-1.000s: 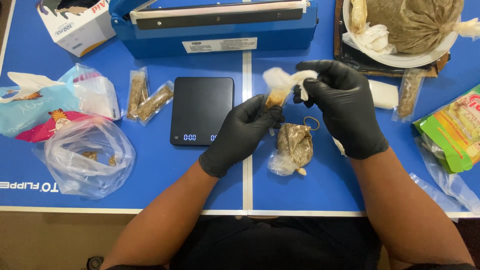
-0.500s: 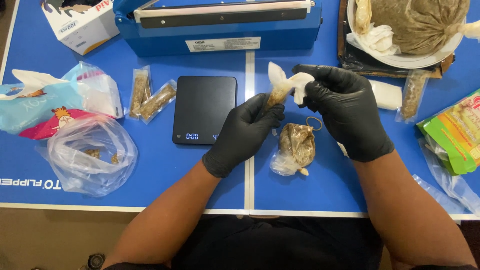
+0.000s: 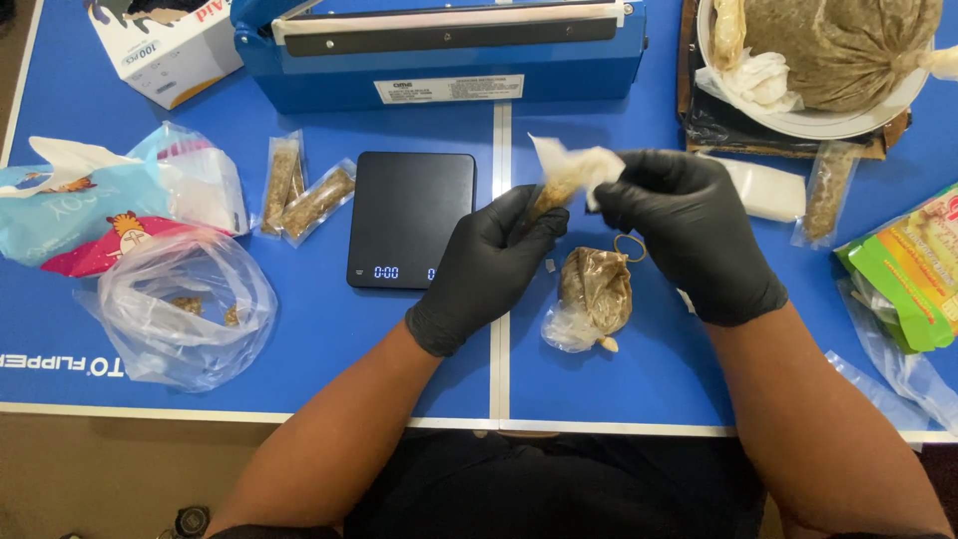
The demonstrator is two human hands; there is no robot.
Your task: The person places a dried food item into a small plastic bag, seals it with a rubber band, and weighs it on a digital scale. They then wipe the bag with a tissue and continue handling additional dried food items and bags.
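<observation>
Centre of frame, above surface (image 3: 299,329): left hand (image 3: 489,265) grip pinching small filled packet (image 3: 552,197); right hand (image 3: 689,235) grip pinching its white open top. Best kept upright, pulled taut, avoiding spillage.

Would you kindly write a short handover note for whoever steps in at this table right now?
Left hand: gloved, pinching the filled lower end of a small clear pouch.
Right hand: gloved, gripping the pouch's open top.
Scale: bare, beside the left hand.
Done: two sealed pouches lie left of the scale.
Left: the held pouch is unsealed; a tied bag of filling lies under the hands, with the blue sealer behind.
</observation>
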